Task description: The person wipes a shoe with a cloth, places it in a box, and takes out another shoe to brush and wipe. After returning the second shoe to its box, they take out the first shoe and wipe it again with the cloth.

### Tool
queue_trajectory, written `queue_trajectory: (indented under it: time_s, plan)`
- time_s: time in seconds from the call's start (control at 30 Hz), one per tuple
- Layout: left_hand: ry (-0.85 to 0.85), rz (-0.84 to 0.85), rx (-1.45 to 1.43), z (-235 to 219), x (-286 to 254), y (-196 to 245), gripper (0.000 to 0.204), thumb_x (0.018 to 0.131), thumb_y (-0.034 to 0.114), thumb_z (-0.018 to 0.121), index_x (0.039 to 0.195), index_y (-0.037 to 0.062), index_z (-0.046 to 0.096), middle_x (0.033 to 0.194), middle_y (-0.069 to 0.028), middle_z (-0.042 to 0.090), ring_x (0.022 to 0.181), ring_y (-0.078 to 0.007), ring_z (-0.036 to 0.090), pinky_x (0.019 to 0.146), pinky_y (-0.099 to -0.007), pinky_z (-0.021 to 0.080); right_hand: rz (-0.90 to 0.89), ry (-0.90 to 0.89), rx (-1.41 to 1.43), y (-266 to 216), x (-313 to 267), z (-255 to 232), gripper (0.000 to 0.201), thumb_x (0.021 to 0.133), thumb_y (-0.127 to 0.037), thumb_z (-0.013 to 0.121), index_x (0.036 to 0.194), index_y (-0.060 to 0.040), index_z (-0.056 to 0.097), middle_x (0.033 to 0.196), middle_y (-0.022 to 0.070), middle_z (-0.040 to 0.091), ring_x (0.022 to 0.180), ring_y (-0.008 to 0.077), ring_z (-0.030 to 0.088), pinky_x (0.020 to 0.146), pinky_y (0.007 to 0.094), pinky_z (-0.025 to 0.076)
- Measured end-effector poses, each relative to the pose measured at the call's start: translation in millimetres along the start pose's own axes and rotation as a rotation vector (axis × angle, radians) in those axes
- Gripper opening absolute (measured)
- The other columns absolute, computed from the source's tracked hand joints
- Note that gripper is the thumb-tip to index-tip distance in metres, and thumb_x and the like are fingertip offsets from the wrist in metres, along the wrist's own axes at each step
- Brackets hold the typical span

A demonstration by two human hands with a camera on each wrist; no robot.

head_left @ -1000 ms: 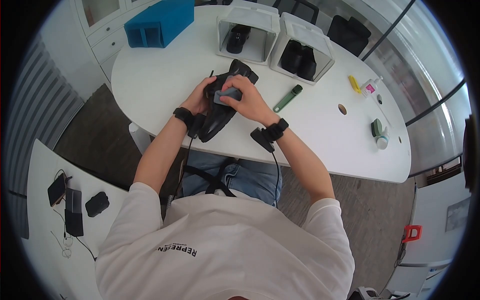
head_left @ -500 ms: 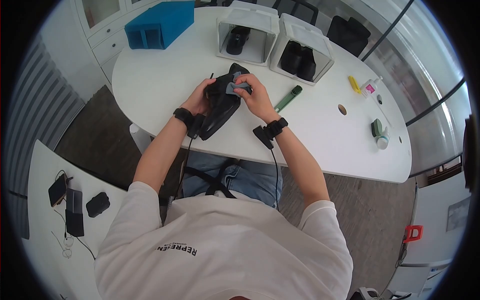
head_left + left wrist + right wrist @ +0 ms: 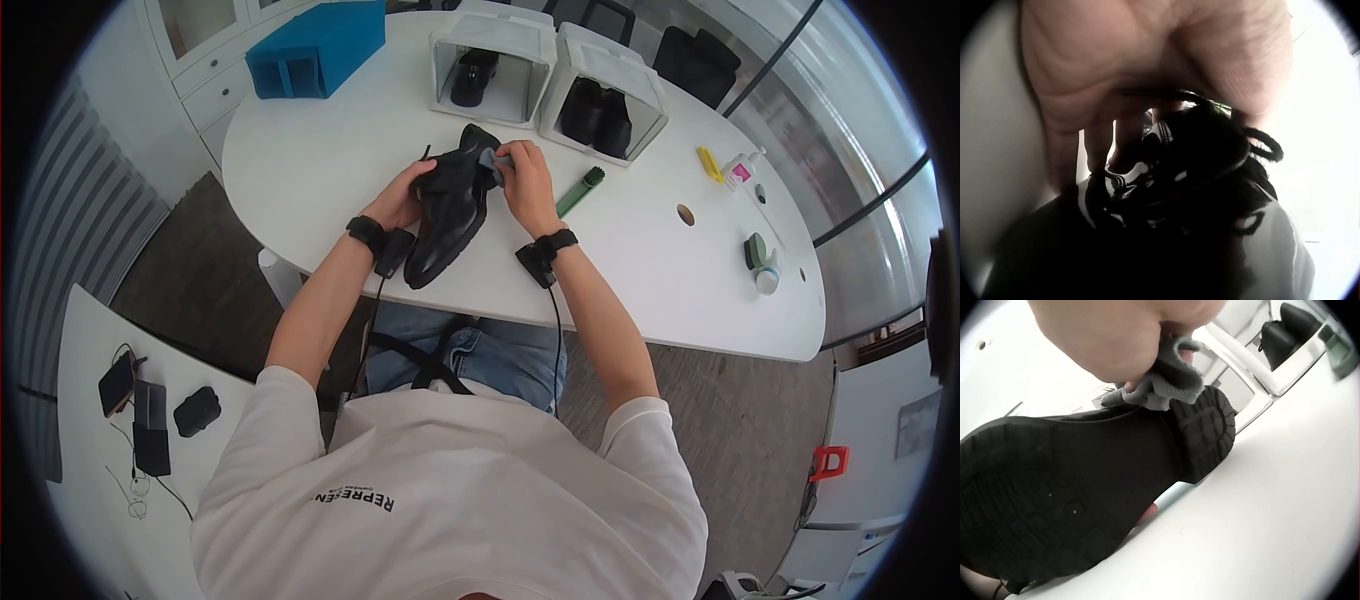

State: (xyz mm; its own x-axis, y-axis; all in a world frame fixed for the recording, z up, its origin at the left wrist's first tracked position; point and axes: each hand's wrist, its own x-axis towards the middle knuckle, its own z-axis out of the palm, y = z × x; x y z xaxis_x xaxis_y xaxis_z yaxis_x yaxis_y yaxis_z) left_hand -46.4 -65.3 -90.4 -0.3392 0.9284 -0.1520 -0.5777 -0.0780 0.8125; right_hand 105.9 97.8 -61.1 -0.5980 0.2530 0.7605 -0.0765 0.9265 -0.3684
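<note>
A black lace-up dress shoe (image 3: 450,225) is held over the near side of the white table, toe toward the person. My left hand (image 3: 398,198) grips it at the laced opening; in the left wrist view its fingers reach down past the laces (image 3: 1263,145). With thumb and fingers my right hand (image 3: 528,185) pinches a folded grey cloth (image 3: 491,160) against the shoe's side near the heel. The right wrist view shows the shoe tipped, its ridged sole (image 3: 1079,487) facing that camera and the cloth (image 3: 1175,381) bunched at the edge above the heel.
A green-handled brush (image 3: 580,192) lies right of the right hand. Behind stand two white shoe boxes (image 3: 447,75) with black shoes inside, and a blue case (image 3: 330,45). Farther right are a yellow object (image 3: 709,164), a pump bottle (image 3: 741,170), a green block (image 3: 754,250) and a white bottle (image 3: 767,279).
The right hand with the cloth has moved from the shoe's upper out to the right, to the side near the heel. The shoe has turned a little in the left hand.
</note>
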Motion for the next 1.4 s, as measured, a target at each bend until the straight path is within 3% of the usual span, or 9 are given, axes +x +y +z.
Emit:
queue_trajectory:
  time_s: [0.27, 0.53, 0.77, 0.87, 1.03, 1.17, 1.23, 1.4]
  plan:
    - [-0.097, 0.069, 0.07, 3.8, -4.3, 2.0, 0.048, 0.09, 0.032, 0.06, 0.127, 0.0026, 0.051, 0.124, -0.0082, 0.057, 0.119, -0.0204, 0.049, 0.103, -0.0421, 0.035, 0.187, -0.029, -0.02, 35.4, 20.4, 4.3, 0.015, 0.081, -0.003, 0.063, 0.094, -0.0018, 0.056, 0.091, 0.0184, 0.059, 0.088, 0.0384, 0.057, 0.077, 0.0434, 0.046]
    - [-0.16, 0.089, 0.057, -11.7, 9.9, -4.4, 0.051, 0.089, 0.031, 0.062, 0.13, 0.0058, 0.047, 0.128, -0.007, 0.054, 0.12, -0.0201, 0.048, 0.104, -0.0418, 0.035, 0.525, -0.023, 0.045, 63.9, 15.7, 15.7, 0.015, 0.084, -0.007, 0.062, 0.098, -0.0025, 0.058, 0.091, 0.0211, 0.065, 0.088, 0.0396, 0.063, 0.076, 0.0439, 0.048]
    - [-0.153, 0.078, 0.057, -10.7, 9.8, -5.0, 0.052, 0.089, 0.032, 0.063, 0.131, 0.0061, 0.046, 0.126, -0.0066, 0.054, 0.121, -0.0197, 0.047, 0.104, -0.0415, 0.035, 0.562, -0.057, -0.008, 85.3, 11.2, 20.2, 0.017, 0.085, -0.007, 0.061, 0.101, -0.0028, 0.059, 0.092, 0.0212, 0.067, 0.089, 0.0397, 0.063, 0.078, 0.043, 0.049]
    - [-0.151, 0.077, 0.065, -9.2, 7.6, -3.8, 0.051, 0.089, 0.032, 0.062, 0.13, 0.0062, 0.046, 0.125, -0.0065, 0.055, 0.119, -0.0189, 0.049, 0.102, -0.0403, 0.037, 0.574, -0.075, 0.026, 103.2, 7.1, 26.1, 0.018, 0.086, -0.008, 0.06, 0.103, -0.0027, 0.06, 0.089, 0.02, 0.067, 0.085, 0.0359, 0.066, 0.075, 0.0404, 0.05]
    - [-0.144, 0.091, 0.068, -4.2, 3.0, -1.8, 0.05, 0.089, 0.03, 0.062, 0.13, 0.0058, 0.047, 0.122, -0.006, 0.057, 0.114, -0.0182, 0.053, 0.1, -0.0383, 0.04, 0.847, -0.168, 0.406, 90.1, 20.5, 10.5, 0.023, 0.089, -0.015, 0.063, 0.106, -0.0007, 0.06, 0.082, 0.0114, 0.067, 0.067, 0.0196, 0.061, 0.064, 0.0331, 0.049]
    - [-0.235, 0.126, 0.051, -12.1, 6.2, -4.4, 0.049, 0.089, 0.029, 0.063, 0.129, 0.0059, 0.048, 0.12, -0.0053, 0.059, 0.112, -0.0173, 0.055, 0.099, -0.037, 0.041, 0.784, -0.24, 0.35, 62.5, 46.4, -1.2, 0.022, 0.09, -0.016, 0.062, 0.105, 0.0006, 0.062, 0.083, 0.0095, 0.066, 0.071, 0.0178, 0.059, 0.067, 0.0323, 0.049]
    - [-0.249, 0.127, 0.052, -13.9, 5.8, -4.6, 0.048, 0.089, 0.029, 0.063, 0.128, 0.0064, 0.049, 0.119, -0.005, 0.059, 0.111, -0.0167, 0.055, 0.098, -0.0361, 0.042, 0.535, -0.236, 0.341, 59.2, 56.2, -0.2, 0.021, 0.09, -0.017, 0.061, 0.102, 0.001, 0.063, 0.087, 0.011, 0.066, 0.08, 0.0184, 0.059, 0.073, 0.0322, 0.048]
    - [-0.207, 0.136, 0.037, -6.7, 0.8, -3.2, 0.045, 0.088, 0.029, 0.065, 0.125, 0.008, 0.051, 0.114, -0.0036, 0.06, 0.107, -0.015, 0.056, 0.095, -0.0334, 0.043, 0.358, -0.231, 0.248, 52.3, 72.6, 3.3, 0.021, 0.09, -0.018, 0.061, 0.102, -0.0007, 0.064, 0.093, 0.0151, 0.067, 0.087, 0.0247, 0.061, 0.079, 0.0342, 0.047]
